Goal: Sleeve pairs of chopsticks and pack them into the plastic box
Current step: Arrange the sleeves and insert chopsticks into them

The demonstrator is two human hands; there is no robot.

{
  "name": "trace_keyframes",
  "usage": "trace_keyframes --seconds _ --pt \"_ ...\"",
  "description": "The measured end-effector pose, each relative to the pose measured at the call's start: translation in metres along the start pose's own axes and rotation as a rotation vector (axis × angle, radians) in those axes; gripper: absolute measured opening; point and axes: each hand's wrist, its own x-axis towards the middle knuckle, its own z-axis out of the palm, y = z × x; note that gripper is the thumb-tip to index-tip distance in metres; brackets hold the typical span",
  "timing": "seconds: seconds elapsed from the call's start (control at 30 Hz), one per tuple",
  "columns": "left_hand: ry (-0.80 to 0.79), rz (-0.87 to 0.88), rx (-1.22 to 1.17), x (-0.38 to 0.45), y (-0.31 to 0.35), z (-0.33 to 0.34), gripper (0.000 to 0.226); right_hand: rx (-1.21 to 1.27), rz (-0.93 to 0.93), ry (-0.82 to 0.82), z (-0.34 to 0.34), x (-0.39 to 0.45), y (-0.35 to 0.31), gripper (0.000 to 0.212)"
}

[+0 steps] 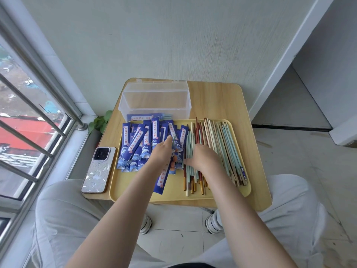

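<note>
A pile of blue printed paper sleeves (135, 146) covers the left half of the yellow tray (193, 197). Loose chopsticks (226, 144) in teal, cream, red and brown lie side by side on the right half. My left hand (161, 153) reaches into the sleeves and pinches the crumpled top of one sleeve (176, 147) at the pile's right edge. My right hand (201, 158) lies on the chopsticks with its fingers curled down over them and its thumb pointing left; the fingertips are hidden. The clear plastic box (154, 99) stands open behind the tray, with one sleeved pair (144, 117) along its front bottom.
The tray sits on a small wooden table (218, 101) against a wall. A phone (98, 169) lies face down at the table's left edge, beside the tray. A window with metal bars is on the left, and a small plant (100, 121) stands by the table's back-left corner.
</note>
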Motion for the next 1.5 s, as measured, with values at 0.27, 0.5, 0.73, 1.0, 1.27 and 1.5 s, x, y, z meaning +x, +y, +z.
trace_keyframes --seconds 0.27,0.5,0.73,1.0,1.27,1.5 --pt "-0.035 -0.037 -0.016 -0.006 0.002 0.001 0.049 0.098 -0.018 0.031 0.007 0.0 0.002 0.071" --pt "-0.043 -0.057 0.003 -0.007 0.003 0.001 0.039 0.125 -0.027 0.043 0.008 0.001 0.002 0.078" --pt "-0.135 -0.093 -0.005 -0.002 0.0 0.003 0.051 0.088 -0.007 0.052 0.01 0.005 -0.001 0.074" --pt "-0.161 -0.105 -0.002 0.0 0.0 0.004 0.046 0.121 -0.015 0.067 0.012 0.006 -0.003 0.072" --pt "-0.165 -0.106 0.0 0.001 -0.001 0.004 0.045 0.146 -0.023 0.069 0.012 0.008 -0.001 0.031" --pt "-0.16 -0.103 0.02 0.001 -0.001 0.004 0.046 0.057 -0.03 0.041 0.013 0.011 -0.003 0.017"
